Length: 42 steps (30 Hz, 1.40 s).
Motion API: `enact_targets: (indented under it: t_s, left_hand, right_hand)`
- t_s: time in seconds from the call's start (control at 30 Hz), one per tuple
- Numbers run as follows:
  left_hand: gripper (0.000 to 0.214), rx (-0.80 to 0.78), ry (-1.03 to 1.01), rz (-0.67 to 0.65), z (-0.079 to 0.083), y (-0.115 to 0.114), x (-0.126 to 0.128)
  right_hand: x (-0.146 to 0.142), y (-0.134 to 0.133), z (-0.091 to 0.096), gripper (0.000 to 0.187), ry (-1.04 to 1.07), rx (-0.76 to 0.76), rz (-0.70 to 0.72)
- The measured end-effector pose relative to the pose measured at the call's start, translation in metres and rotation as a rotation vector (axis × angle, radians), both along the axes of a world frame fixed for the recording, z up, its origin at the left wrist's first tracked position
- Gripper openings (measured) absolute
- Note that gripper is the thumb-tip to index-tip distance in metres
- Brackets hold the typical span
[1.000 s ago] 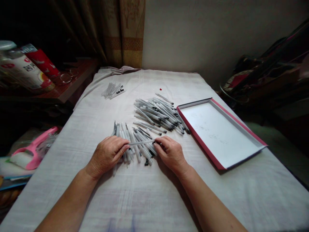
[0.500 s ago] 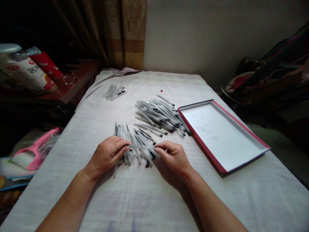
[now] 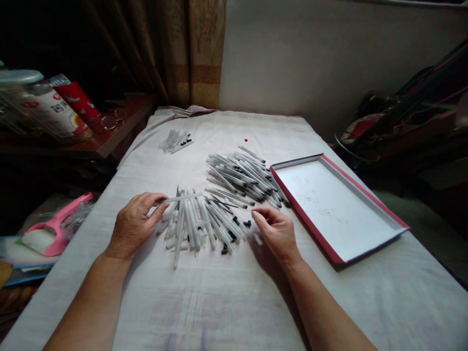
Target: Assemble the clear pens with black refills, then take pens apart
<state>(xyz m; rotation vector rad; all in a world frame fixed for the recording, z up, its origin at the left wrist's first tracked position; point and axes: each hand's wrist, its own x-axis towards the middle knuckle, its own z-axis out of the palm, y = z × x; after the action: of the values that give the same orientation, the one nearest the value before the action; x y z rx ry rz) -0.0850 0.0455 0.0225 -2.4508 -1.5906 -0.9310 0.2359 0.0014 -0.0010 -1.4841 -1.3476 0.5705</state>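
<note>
My left hand (image 3: 133, 225) pinches one clear pen barrel (image 3: 183, 197) by its left end and holds it level over the near pile of barrels (image 3: 199, 222). My right hand (image 3: 276, 231) hovers at the right edge of that pile with thumb and forefinger pinched on a thin black refill (image 3: 234, 205). A few small black caps (image 3: 247, 223) lie loose by the pile. A larger heap of pens (image 3: 241, 176) lies just beyond.
A shallow red-edged box lid (image 3: 365, 192) lies at the right of the cloth-covered table. A small bunch of pens (image 3: 176, 140) sits far left. Bottles (image 3: 47, 109) stand on a wooden shelf at left, and a pink object (image 3: 54, 224) lies below.
The hands have drawn apart: my left hand has carried the barrel leftward, and my right hand has moved right, with the thin black refill now out of the barrel.
</note>
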Motion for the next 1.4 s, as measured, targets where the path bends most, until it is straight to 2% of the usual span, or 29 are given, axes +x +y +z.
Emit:
enact_targets:
  t_s: [0.1, 0.27, 0.37, 0.5, 0.57, 0.67, 0.8, 0.97, 1.03, 1.13, 1.23, 1.3, 1.4]
  left_hand:
    - [0.026, -0.026, -0.046, 0.022, -0.002, -0.003, 0.005]
    - [0.026, -0.055, -0.028, -0.164, -0.006, -0.014, 0.031]
    - [0.023, -0.069, 0.001, -0.261, -0.004, -0.019, 0.045]
    - [0.023, -0.081, 0.05, -0.375, 0.001, -0.025, 0.059]
    - [0.023, -0.084, 0.074, -0.423, 0.003, -0.029, 0.066]
    - [0.024, -0.048, 0.104, -0.466, 0.005, -0.032, 0.071]
    - [0.032, -0.015, 0.186, -0.425, 0.005, -0.03, 0.067]
    - [0.045, -0.123, 0.186, -0.475, 0.011, -0.027, 0.066]
    - [0.047, -0.226, 0.116, -0.51, 0.016, -0.027, 0.065]
    - [0.052, -0.486, -0.02, -0.524, 0.027, -0.025, 0.052]
    - [0.058, -0.755, -0.25, -0.46, 0.036, -0.018, 0.029]
    - [0.058, -0.749, -0.397, -0.32, 0.038, -0.014, 0.021]
    - [0.046, -0.515, -0.424, -0.167, 0.031, -0.012, 0.031]
  right_hand:
    - [-0.01, -0.004, 0.0, 0.013, -0.162, 0.096, 0.079]
    - [-0.022, -0.009, 0.002, 0.008, -0.392, 0.153, 0.19]
    - [-0.019, -0.01, 0.005, 0.009, -0.383, 0.128, 0.202]
    - [-0.013, -0.011, 0.011, 0.035, -0.258, 0.135, 0.291]
    - [-0.013, -0.013, 0.015, 0.033, -0.272, 0.127, 0.388]
    - [-0.016, -0.015, 0.018, 0.021, -0.36, 0.054, 0.52]
    - [-0.016, -0.016, 0.019, 0.022, -0.436, -0.015, 0.563]
    - [-0.013, -0.012, 0.024, 0.029, -0.474, 0.094, 0.613]
    - [-0.014, -0.013, 0.027, 0.03, -0.539, 0.195, 0.604]
    - [-0.012, -0.015, 0.034, 0.03, -0.675, 0.339, 0.558]
    - [-0.005, -0.016, 0.039, 0.027, -0.685, 0.421, 0.358]
    - [-0.002, -0.015, 0.039, 0.024, -0.61, 0.421, 0.231]
    - [-0.011, -0.012, 0.029, 0.022, -0.531, 0.331, 0.267]
